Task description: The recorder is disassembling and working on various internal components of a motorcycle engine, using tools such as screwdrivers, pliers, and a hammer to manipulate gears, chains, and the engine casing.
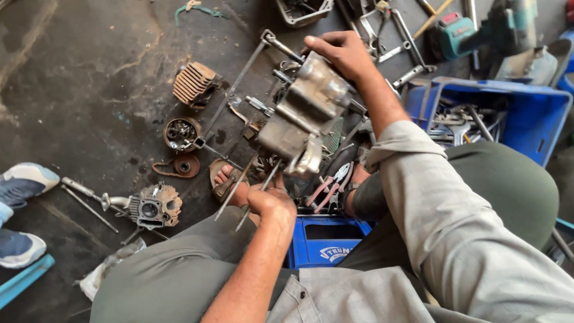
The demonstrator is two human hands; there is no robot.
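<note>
A grimy metal engine case (302, 113) with long studs sticking out stands between my knees. My right hand (342, 52) grips its far top edge. Close to me, my left hand (270, 200) is closed around the lower ends of two long studs (254, 182) under the case. Red-handled pliers (329, 185) lie just right of that hand. I sit on a blue plastic crate (323, 239).
On the stained floor lie a finned cylinder (194, 84), a round clutch part (181, 134), a cylinder head (154, 206) and a long T-handle wrench (239, 81). A blue crate of spanners (526, 113) and a power drill (484, 30) stand right. Another person's shoes (21, 209) are at left.
</note>
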